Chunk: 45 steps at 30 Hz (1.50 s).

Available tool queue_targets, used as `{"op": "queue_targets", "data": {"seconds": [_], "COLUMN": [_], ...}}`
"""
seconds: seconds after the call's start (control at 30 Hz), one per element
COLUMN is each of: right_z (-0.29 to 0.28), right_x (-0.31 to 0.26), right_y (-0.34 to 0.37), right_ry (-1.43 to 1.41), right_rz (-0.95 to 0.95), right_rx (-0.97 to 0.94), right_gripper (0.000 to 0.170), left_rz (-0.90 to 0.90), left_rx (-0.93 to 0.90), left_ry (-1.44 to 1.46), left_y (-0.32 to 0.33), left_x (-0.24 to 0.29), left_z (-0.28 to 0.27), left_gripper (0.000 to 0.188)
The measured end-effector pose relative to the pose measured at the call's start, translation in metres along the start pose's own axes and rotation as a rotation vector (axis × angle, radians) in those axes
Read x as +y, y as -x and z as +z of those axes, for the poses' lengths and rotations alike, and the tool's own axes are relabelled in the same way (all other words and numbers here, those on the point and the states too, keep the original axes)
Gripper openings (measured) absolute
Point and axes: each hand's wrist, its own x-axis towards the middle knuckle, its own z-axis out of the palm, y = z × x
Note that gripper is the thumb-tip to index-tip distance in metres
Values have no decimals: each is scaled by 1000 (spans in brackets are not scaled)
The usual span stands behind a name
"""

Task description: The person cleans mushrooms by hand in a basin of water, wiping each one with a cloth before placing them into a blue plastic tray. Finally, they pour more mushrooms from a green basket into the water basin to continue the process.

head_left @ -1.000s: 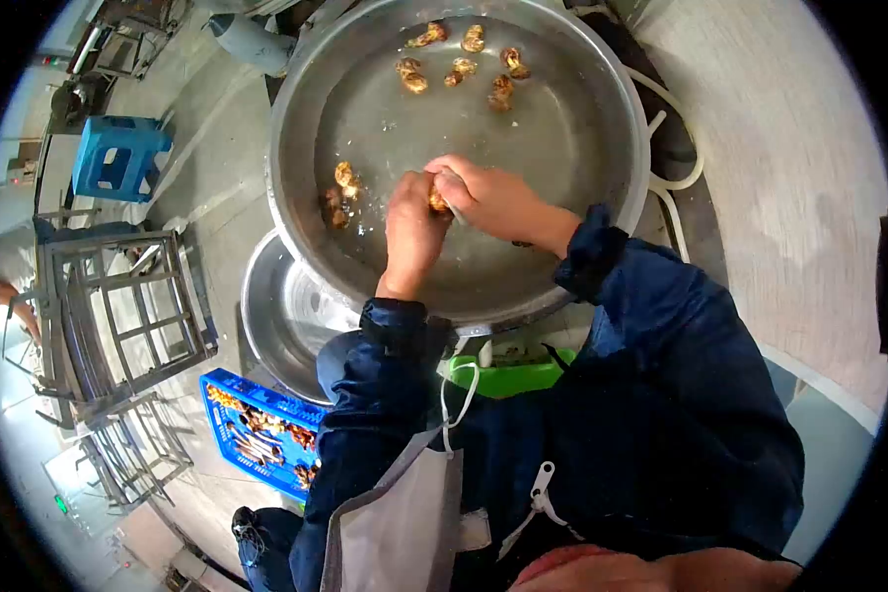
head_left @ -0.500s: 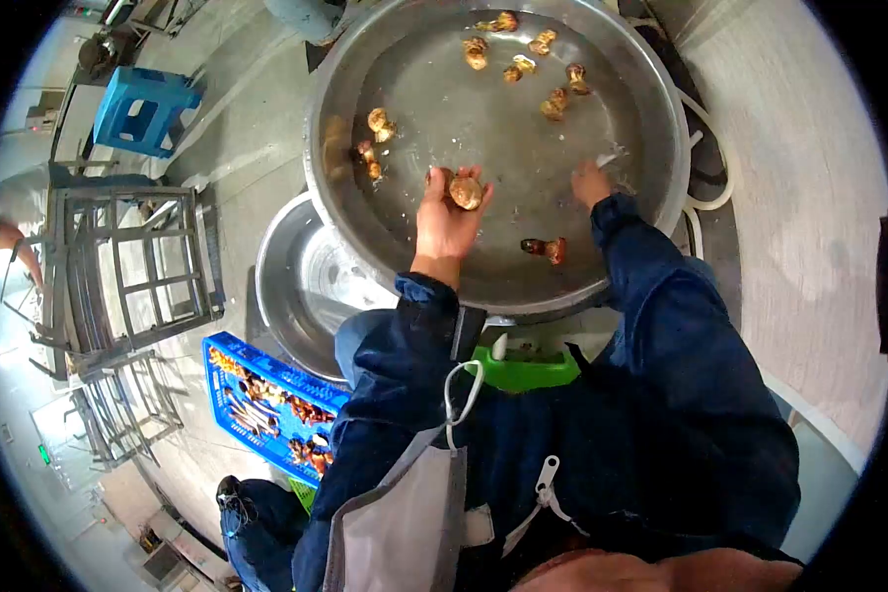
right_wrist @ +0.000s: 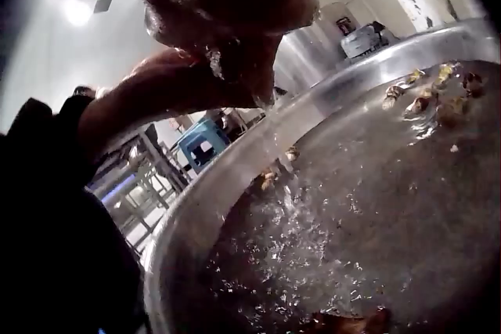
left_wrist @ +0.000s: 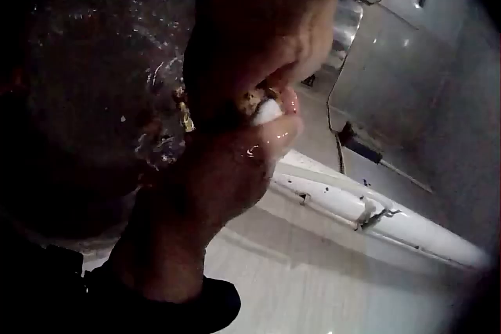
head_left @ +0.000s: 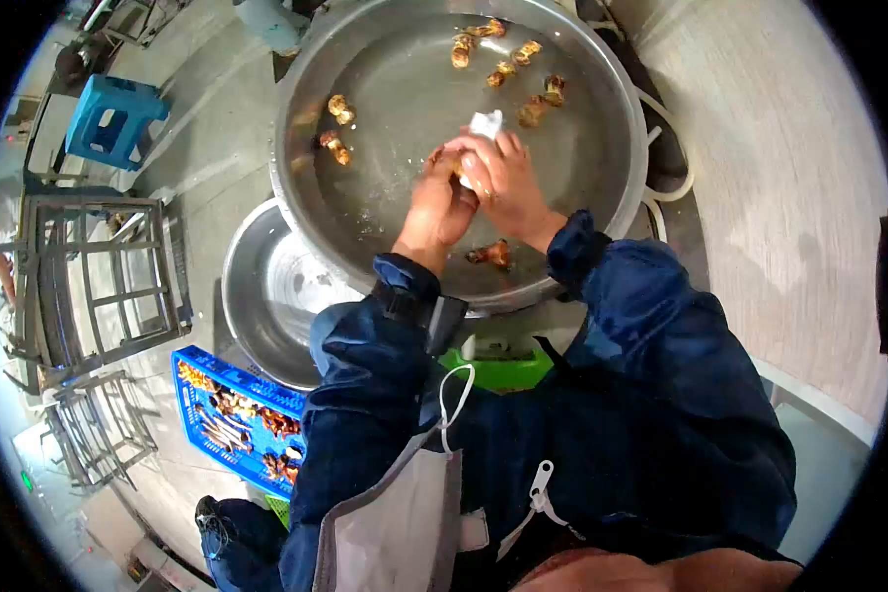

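Note:
Both hands meet over the water of a large metal basin [head_left: 629,109]. The left hand [head_left: 436,209] holds a brown mushroom [left_wrist: 250,101], mostly hidden by the fingers. Against it the right hand [head_left: 513,187] grips a wet white cloth-like piece [head_left: 485,123], whose end sticks out past the fingers. A reddish-brown mushroom [head_left: 490,255] lies in the water near the basin's near rim. Two more, a pale-capped mushroom [head_left: 340,109] and a darker mushroom [head_left: 334,148], lie at the left side. Several mushrooms [head_left: 461,51] are grouped toward the far side. Water drips from the hands in the right wrist view.
A smaller metal basin [head_left: 242,286] stands at the lower left, partly under the large one. Beside the left leg is a blue crate [head_left: 205,456] of sorted mushrooms. A green container [head_left: 503,373] stands between the knees. A pale hose [head_left: 686,158] curves along the right.
Half a second ago the hands were apart, the left with a mushroom in its palm, the right in the water with the white piece. Now they are together. The reddish-brown mushroom appeared after the first frame.

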Motion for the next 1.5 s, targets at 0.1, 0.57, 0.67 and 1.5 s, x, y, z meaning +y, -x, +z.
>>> {"op": "queue_targets", "data": {"seconds": [0.1,0.57,0.67,1.5], "right_z": [12,45,52,38], "right_x": [28,33,26,32], "right_y": [-9,26,42,48], "right_ry": [-456,-793,-411,-780], "right_rz": [137,463,321,432], "right_rx": [27,12,89,-380], "right_gripper": [29,54,57,34], "left_rz": [61,138,220,113], "left_rx": [-24,199,216,555], "left_ry": [-118,-621,-752,112], "left_y": [3,3,6,8], "left_x": [-2,-15,-18,-42], "left_z": [16,1,-8,-73], "left_gripper": [34,43,45,27]}}
